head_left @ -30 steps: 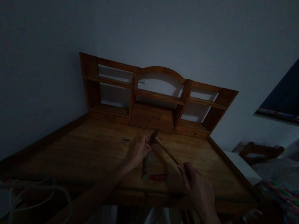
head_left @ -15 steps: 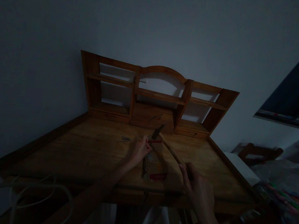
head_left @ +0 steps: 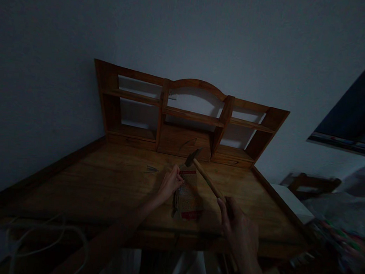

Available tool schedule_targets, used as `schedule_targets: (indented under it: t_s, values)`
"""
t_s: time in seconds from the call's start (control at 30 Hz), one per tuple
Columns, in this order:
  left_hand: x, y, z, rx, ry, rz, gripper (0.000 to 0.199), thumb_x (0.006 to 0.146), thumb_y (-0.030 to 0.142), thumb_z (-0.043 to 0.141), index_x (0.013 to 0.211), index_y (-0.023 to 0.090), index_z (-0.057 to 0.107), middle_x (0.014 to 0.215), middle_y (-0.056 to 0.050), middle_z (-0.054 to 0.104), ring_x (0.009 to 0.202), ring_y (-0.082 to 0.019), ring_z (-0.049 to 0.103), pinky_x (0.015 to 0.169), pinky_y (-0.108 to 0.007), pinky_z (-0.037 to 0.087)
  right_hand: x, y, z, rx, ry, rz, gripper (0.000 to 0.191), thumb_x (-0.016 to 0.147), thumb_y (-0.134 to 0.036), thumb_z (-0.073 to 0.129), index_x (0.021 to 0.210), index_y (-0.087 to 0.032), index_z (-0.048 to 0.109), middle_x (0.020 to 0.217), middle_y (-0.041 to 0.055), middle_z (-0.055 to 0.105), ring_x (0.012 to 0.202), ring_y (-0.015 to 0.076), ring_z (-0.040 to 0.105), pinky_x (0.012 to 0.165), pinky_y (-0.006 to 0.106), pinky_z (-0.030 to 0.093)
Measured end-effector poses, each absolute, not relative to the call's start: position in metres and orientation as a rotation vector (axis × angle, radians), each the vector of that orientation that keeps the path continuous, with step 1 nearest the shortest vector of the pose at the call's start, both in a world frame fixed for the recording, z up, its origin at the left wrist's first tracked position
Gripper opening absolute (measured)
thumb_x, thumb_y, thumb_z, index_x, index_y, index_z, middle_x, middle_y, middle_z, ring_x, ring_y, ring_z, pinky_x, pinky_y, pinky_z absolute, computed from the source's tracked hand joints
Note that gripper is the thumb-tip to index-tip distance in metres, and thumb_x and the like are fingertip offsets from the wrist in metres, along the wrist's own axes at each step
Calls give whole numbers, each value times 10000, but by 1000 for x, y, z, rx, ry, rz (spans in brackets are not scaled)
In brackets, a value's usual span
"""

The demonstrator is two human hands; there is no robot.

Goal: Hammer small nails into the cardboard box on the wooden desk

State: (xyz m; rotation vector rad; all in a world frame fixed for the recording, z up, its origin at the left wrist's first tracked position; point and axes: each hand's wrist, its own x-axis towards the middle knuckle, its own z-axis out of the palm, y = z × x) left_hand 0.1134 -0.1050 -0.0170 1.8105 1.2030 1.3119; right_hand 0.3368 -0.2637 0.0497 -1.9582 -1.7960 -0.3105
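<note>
Up went the hammer (head_left: 199,169), higher than a second ago.
Right hand (head_left: 237,227) fingers grip its handle; left hand (head_left: 170,183) fingers pinch something tiny on the block (head_left: 187,197) mid-surface (head_left: 101,185). Hammer's at 12 o'clock from them; a crooked swing could smash them.

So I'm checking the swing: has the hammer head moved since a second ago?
Yes. The hammer head has risen from the board toward the shelf unit, swung by the right hand.

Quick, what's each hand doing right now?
Left hand: fingers pinched at the edge of the small block on the desk; too dark to see what they pinch.
Right hand: closed around the hammer handle.
</note>
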Motion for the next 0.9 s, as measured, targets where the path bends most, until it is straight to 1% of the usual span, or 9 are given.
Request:
schedule_targets:
  t_s: [0.17, 0.23, 0.3, 0.47, 0.63, 0.77, 0.9]
  values:
    - [112, -107, -14, 1889, 1212, 1292, 296, 714, 264, 657, 854, 221, 400, 655, 44, 608, 594, -154, 597, 548, -240, 406, 335, -268, 40, -1982, -1915, -248, 339, 984, -470, 314, 943, -263, 579, 707, 13, 713, 652, 233, 690, 533, 273, 325]
    - [111, -106, -16, 1894, 1207, 1293, 296, 717, 272, 657, 854, 223, 399, 660, 46, 607, 603, -154, 601, 548, -236, 403, 335, -269, 40, -1997, -1919, -232, 344, 985, -466, 309, 911, -259, 574, 702, 15, 711, 666, 236, 693, 532, 274, 322]
    - [111, -103, -20, 1874, 1201, 1293, 303, 715, 275, 661, 862, 226, 401, 658, 52, 607, 607, -151, 604, 552, -232, 408, 334, -268, 43, -2003, -1897, -234, 357, 984, -482, 299, 925, -261, 573, 721, 17, 715, 675, 242, 694, 534, 276, 324]
    - [111, -99, -26, 1854, 1172, 1287, 292, 716, 243, 653, 862, 224, 400, 700, 45, 613, 627, -144, 611, 558, -227, 428, 332, -257, 57, -2009, -1798, -290, 388, 977, -517, 286, 1045, -274, 580, 794, 27, 730, 667, 241, 688, 531, 275, 312]
    - [102, -117, -27, 1893, 1214, 1347, 247, 726, 193, 628, 878, 217, 435, 772, 12, 613, 688, -159, 631, 601, -253, 469, 325, -248, 59, -2020, -1802, -245, 413, 968, -535, 293, 993, -262, 602, 765, 41, 728, 657, 235, 683, 516, 265, 293]
    - [84, -152, -37, 1720, 1336, 1446, 198, 761, 250, 613, 842, 220, 435, 780, 4, 612, 708, -167, 650, 626, -273, 497, 323, -248, 47, -2041, -1898, -207, 403, 978, -507, 281, 951, -265, 602, 726, 30, 721, 641, 237, 683, 514, 266, 297]
    - [65, -180, -55, 1403, 1334, 1583, 244, 752, 317, 639, 802, 219, 421, 769, 15, 599, 748, -155, 662, 696, -277, 527, 325, -248, 47, -2049, -1840, -195, 424, 969, -537, 284, 1027, -265, 604, 773, 46, 727, 667, 235, 687, 526, 269, 329]
